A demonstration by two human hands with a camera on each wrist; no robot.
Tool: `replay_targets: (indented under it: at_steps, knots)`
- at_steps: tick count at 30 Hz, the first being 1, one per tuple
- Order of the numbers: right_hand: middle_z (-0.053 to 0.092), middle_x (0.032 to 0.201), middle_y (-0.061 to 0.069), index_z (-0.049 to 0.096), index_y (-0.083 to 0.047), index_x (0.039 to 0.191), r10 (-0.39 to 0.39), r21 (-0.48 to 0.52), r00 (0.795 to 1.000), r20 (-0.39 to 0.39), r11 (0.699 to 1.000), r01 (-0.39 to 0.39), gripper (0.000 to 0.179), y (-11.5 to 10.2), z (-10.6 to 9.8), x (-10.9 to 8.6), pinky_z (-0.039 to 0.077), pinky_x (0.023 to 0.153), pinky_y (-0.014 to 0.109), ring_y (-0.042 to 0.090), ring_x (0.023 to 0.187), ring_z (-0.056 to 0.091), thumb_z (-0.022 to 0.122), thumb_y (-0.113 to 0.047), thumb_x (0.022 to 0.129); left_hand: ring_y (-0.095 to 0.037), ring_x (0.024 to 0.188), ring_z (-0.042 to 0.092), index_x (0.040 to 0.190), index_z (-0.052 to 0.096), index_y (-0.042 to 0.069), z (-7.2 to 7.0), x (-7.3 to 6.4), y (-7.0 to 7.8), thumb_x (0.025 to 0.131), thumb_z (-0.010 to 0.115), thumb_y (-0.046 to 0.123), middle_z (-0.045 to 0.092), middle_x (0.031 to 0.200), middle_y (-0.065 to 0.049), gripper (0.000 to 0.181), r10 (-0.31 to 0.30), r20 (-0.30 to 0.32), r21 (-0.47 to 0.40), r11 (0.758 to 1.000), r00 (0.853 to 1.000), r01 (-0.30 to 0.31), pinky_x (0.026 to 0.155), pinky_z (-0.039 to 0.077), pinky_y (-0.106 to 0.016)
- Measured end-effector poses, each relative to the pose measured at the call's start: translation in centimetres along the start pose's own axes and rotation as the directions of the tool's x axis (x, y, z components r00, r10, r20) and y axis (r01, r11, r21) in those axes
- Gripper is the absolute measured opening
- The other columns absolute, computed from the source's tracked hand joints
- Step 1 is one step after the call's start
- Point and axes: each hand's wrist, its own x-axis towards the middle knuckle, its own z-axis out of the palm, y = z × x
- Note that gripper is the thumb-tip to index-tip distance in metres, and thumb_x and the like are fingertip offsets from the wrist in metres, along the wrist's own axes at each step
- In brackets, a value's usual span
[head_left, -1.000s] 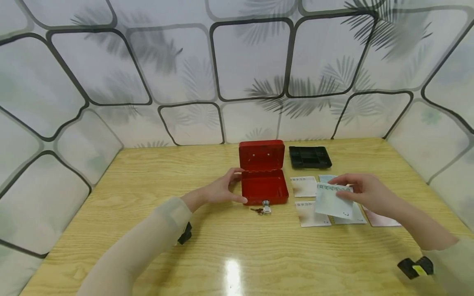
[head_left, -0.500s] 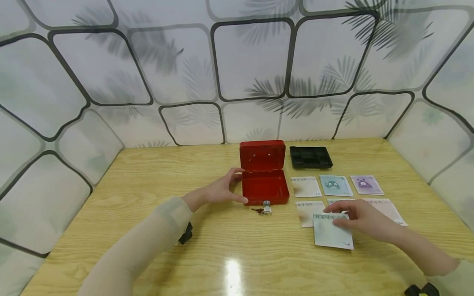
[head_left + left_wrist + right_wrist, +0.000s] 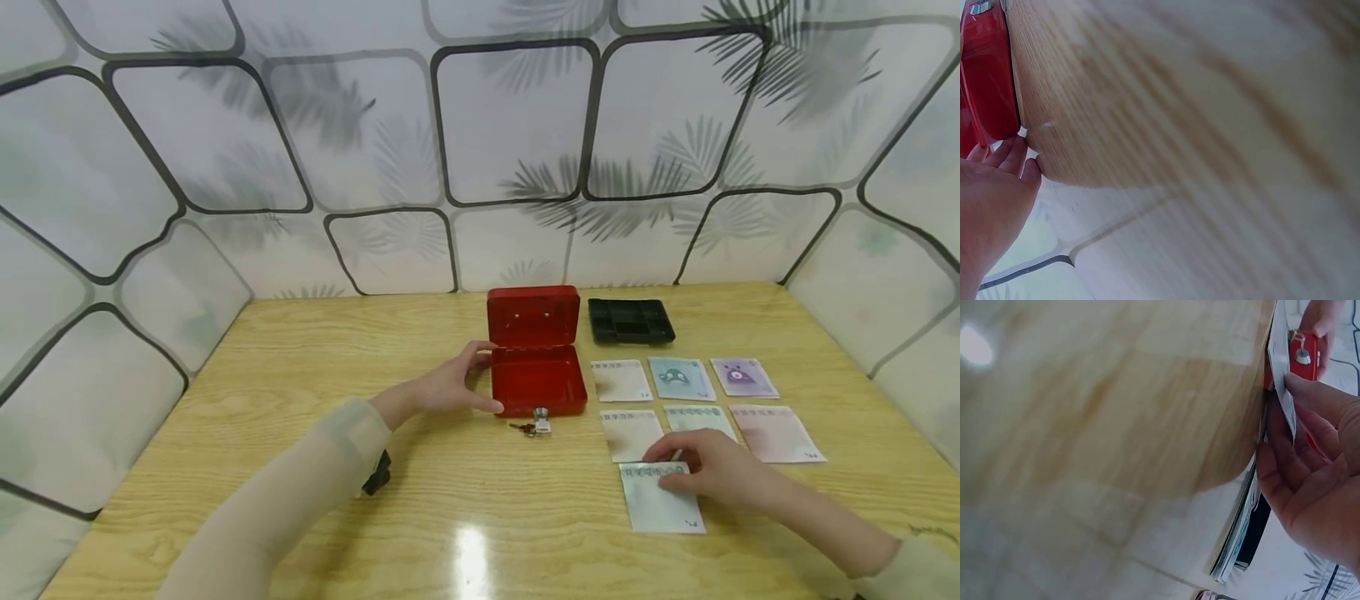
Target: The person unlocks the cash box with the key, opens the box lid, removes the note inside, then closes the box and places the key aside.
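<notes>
A red cash box (image 3: 538, 379) stands with its lid up. My left hand (image 3: 450, 385) holds its left side, thumb at the front corner and fingers at the back corner; the left wrist view shows the fingertips (image 3: 1017, 147) against the box's lower corner. Low over the table in front of the other notes, my right hand (image 3: 716, 467) pinches a pale green play banknote (image 3: 662, 504) by its upper right part. From the right wrist view, the thumb (image 3: 1310, 394) lies on the note's face and the fingers are behind it.
A padlock (image 3: 542, 421) hangs at the box's front, with keys (image 3: 527, 429) beside it. Two rows of play notes lie to the right, including a blue one (image 3: 682, 380), a purple one (image 3: 745, 378) and a pink one (image 3: 777, 435). Behind them sits a black compartment tray (image 3: 631, 322).
My right hand has carried the green note from over the rows toward the table's front and slightly left, uncovering the notes behind. The left hand stays at the box.
</notes>
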Motion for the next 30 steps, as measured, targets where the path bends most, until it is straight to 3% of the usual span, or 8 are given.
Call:
replay_targets:
  at_steps: [7, 16, 30]
  knots:
    - [0.062, 0.087, -0.012, 0.070, -0.016, 0.099, 0.066, -0.088, 0.997, -0.033, 0.994, -0.069, 0.022, -0.6, 0.4, -0.1, 0.043, 0.060, 0.024, 0.003, 0.069, 0.047, 0.080, -0.020, 0.080, -0.027, 0.141, 0.028, 0.146, 0.023, 0.009, 0.0, 0.0, 0.0, 0.082, 0.080, 0.019, 0.034, 0.150, -0.017, 0.086, 0.008, -0.001, 0.009, 1.000, 1.000, -0.008, 0.114, 0.019, -0.043]
    - [0.062, 0.091, -0.016, 0.068, -0.021, 0.094, 0.029, -0.130, 0.999, -0.046, 0.991, -0.034, 0.022, -0.5, 0.5, 0.0, 0.049, 0.072, 0.027, 0.002, 0.081, 0.056, 0.083, -0.021, 0.077, -0.025, 0.140, 0.029, 0.146, 0.023, 0.010, 0.1, 0.1, -0.2, 0.082, 0.081, 0.019, 0.035, 0.150, -0.016, 0.086, 0.001, -0.007, 0.015, 1.000, 1.000, -0.001, 0.114, 0.019, -0.041]
    - [0.065, 0.088, -0.011, 0.070, -0.018, 0.096, -0.007, -0.089, 0.994, -0.111, 0.996, -0.003, 0.020, -1.2, -0.9, 0.6, 0.045, 0.061, 0.024, 0.005, 0.077, 0.053, 0.081, -0.021, 0.080, -0.027, 0.141, 0.028, 0.145, 0.024, 0.010, 0.1, 0.1, -0.1, 0.082, 0.081, 0.019, 0.035, 0.150, -0.018, 0.086, 0.010, -0.005, 0.009, 1.000, 1.000, -0.010, 0.115, 0.018, -0.043]
